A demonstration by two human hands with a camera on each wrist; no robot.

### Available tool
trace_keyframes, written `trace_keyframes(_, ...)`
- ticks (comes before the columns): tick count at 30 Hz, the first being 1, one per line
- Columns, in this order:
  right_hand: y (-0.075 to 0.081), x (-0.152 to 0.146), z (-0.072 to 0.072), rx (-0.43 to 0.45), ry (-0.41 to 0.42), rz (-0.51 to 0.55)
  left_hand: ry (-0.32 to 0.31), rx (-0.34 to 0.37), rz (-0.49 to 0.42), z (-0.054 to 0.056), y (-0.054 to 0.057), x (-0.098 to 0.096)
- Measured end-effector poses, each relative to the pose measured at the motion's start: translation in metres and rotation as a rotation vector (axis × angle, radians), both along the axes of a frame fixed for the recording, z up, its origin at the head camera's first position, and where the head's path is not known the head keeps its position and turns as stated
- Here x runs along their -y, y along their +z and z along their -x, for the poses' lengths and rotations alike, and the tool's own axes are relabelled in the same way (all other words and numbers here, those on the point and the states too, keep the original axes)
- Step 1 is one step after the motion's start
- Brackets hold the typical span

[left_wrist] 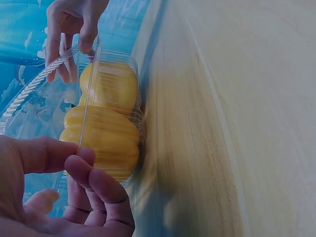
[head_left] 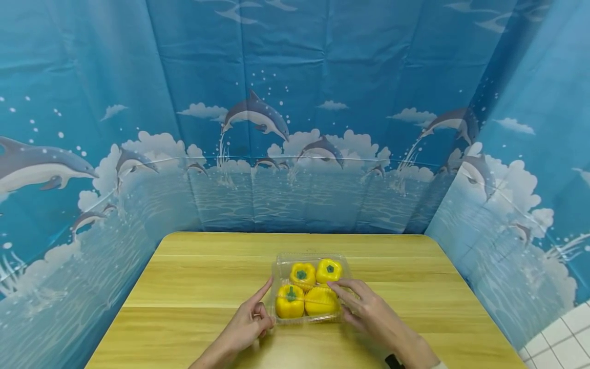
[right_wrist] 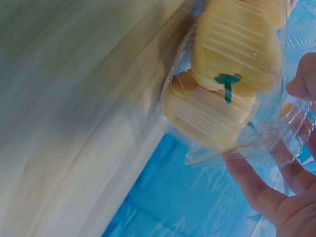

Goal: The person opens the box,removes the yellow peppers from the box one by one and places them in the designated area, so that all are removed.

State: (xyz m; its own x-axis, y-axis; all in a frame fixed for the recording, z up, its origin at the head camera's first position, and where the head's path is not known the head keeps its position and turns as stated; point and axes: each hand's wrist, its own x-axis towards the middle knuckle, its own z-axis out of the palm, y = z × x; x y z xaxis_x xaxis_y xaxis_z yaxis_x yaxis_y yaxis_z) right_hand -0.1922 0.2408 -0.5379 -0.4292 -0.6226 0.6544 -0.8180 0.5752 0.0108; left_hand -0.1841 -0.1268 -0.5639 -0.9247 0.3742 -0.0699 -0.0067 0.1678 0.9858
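"Pinching the rim [left_wrist: 84, 118] between thumb and finger, the left hand [head_left: 251, 320] had hold of the clear plastic box [head_left: 318, 319] at its near left corner. One finger pointed out straight along the left side."

"And the right hand [head_left: 369, 307]?"

"Loosely spread. Its fingers reached over the box's right edge, and the thumb stood apart from them by the near right corner. How hard it pressed, I couldn't tell."

"Where did the box sit?"

"On the worktop [head_left: 184, 292], well in from the left and right edges, with bare wood between it and the far edge. Four yellow peppers [head_left: 290, 303] lay inside, two at the far side and two at the near. Three showed green stems [head_left: 301, 275] from above; the near right one didn't."

"Was the lid fully down?"

"The plastic was too clear for me to say."

"Then how was the rim best handled?"

"The step looked to me like working the two near corners, so a steady hold at one and light fingertip pressure at the other seemed right. The plastic looked thin and likely to bend, so I favoured even pressure along the rim, not a push in the middle."

"And the peppers?"

"They filled much of the box, so a squeeze could have pressed the walls against them. I'd have minded the near right one most, with the right hand so close."
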Motion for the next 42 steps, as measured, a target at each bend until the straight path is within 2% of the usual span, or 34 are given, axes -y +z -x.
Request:
trace_keyframes(3, 0.004, -0.003, 0.000, -0.005, -0.006, -0.021, -0.014, -0.001, -0.002, 0.000, 0.000, 0.000)
trace_keyframes(9, 0.021, -0.013, 0.004, -0.026, -0.011, 0.022, -0.001, -0.012, 0.010, -0.001, 0.001, 0.002)
trace_keyframes(12, 0.026, -0.016, 0.006, 0.005, 0.008, 0.014, 0.017, -0.005, 0.013, -0.001, 0.001, 0.002)
trace_keyframes(16, 0.029, -0.015, 0.006, 0.066, -0.016, 0.010, 0.034, 0.024, 0.013, -0.002, 0.000, 0.002)
trace_keyframes(19, 0.028, -0.012, 0.008, 0.134, -0.050, 0.081, 0.039, 0.037, 0.018, -0.003, -0.002, 0.001)
trace_keyframes(22, 0.029, -0.008, 0.013, 0.190, -0.064, 0.203, 0.043, 0.039, 0.016, -0.004, -0.003, 0.000)
trace_keyframes(26, 0.031, -0.004, 0.021, 0.205, -0.094, 0.344, 0.049, 0.035, 0.008, -0.005, -0.002, 0.000)
trace_keyframes(30, 0.033, -0.001, 0.027, 0.200, -0.139, 0.406, 0.044, 0.038, 0.000, -0.006, -0.001, 0.001)
trace_keyframes(34, 0.032, 0.000, 0.034, 0.279, -0.139, 0.459, 0.038, 0.044, -0.004, -0.008, -0.001, 0.001)
trace_keyframes(42, 0.027, 0.001, 0.048, 0.552, -0.143, 0.550, 0.036, 0.049, -0.004, -0.009, -0.005, 0.003)
